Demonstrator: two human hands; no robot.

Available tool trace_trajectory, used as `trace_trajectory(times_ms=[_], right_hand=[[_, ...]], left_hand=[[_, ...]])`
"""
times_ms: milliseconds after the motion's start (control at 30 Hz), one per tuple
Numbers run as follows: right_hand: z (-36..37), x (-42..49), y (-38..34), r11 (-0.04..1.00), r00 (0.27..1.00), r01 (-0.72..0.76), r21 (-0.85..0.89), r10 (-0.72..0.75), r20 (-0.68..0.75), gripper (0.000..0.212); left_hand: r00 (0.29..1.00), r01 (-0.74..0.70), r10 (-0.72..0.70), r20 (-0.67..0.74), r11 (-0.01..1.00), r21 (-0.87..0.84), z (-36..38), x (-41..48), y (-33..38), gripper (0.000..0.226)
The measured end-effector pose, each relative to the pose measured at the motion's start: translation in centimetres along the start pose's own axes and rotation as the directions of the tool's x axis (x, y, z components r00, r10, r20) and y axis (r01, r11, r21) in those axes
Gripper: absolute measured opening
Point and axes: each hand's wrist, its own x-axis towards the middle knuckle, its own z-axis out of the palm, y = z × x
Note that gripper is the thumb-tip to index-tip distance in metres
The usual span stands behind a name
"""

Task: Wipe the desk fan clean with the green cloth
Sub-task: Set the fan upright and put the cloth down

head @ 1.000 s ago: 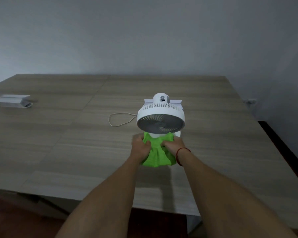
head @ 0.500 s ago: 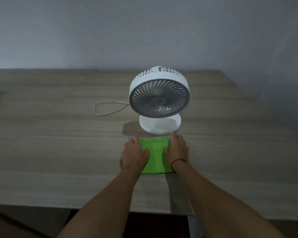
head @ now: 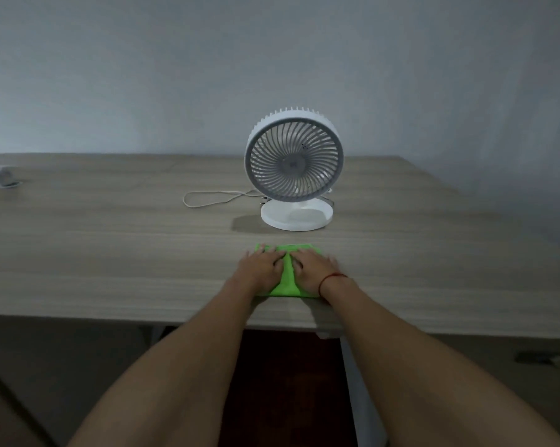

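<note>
A white desk fan [head: 294, 156] with a grey grille stands upright on its round base [head: 296, 217] in the middle of the wooden desk [head: 110, 240]. The green cloth [head: 286, 279] lies flat on the desk, just in front of the fan's base and apart from it. My left hand [head: 260, 266] and my right hand [head: 314, 269] rest palm down on the cloth, side by side, fingers spread. A red string circles my right wrist.
A thin white cord [head: 214, 200] loops on the desk left of the fan. A pale blurred object [head: 1, 180] sits at the far left edge. A grey wall rises behind the desk. The desk's front edge runs just under my wrists.
One second ago both hands clutched the bunched cloth under the tilted fan head. Now the fan stands upright and the cloth lies flat under my open palms. My view has dropped lower.
</note>
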Motion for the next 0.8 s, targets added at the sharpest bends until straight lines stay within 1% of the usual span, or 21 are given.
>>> trace_trajectory(times_ms=[100,200,267,333,433,500,567,667,733,800], right_hand=[[-0.5,0.4,0.4,0.999,0.999,-0.021,0.031,0.022,-0.032,0.042],[-0.9,2.6,1.7,0.99,0.984,-0.105,0.097,0.118,-0.135,0.04],[-1.1,5.2,3.0,0.977,0.968,-0.156,0.146,0.181,-0.175,0.038],[-1.3,7.9,4.2,0.961,0.949,-0.192,0.199,0.234,-0.21,0.04],[-1.6,11.7,6.0,0.937,0.906,-0.241,0.251,0.31,-0.287,0.045],[-2.0,13.9,7.0,0.915,0.881,-0.284,0.287,0.367,-0.297,0.045],[-2.5,15.7,7.7,0.896,0.872,-0.336,0.292,0.413,-0.262,0.046],[-2.8,17.6,8.5,0.871,0.856,-0.349,0.346,0.446,-0.259,0.047],[-2.7,18.2,8.9,0.85,0.838,-0.341,0.402,0.469,-0.28,0.048],[-2.5,18.4,9.2,0.847,0.832,-0.341,0.407,0.474,-0.288,0.049]], left_hand=[[0.997,0.046,-0.051,-0.065,0.996,-0.076,-0.4,0.3,0.3,0.05],[0.983,0.079,-0.099,-0.155,0.988,-0.131,-0.7,2.1,-0.1,0.054],[0.979,0.12,-0.139,-0.149,0.984,-0.13,-1.0,4.4,-0.8,0.054],[0.974,0.163,-0.181,-0.138,0.978,-0.131,-1.3,7.3,-1.4,0.05],[0.96,0.215,-0.242,-0.145,0.96,-0.179,-1.5,11.5,-1.9,0.056],[0.953,0.238,-0.267,-0.143,0.952,-0.193,-1.6,14.0,-1.9,0.061],[0.941,0.258,-0.297,-0.16,0.939,-0.228,-1.7,16.2,-2.1,0.062],[0.919,0.262,-0.34,-0.201,0.905,-0.334,-1.6,18.6,-2.7,0.054],[0.915,0.258,-0.349,-0.203,0.892,-0.372,-1.3,19.5,-3.2,0.048],[0.915,0.259,-0.354,-0.194,0.884,-0.39,-1.1,19.9,-3.5,0.043]])
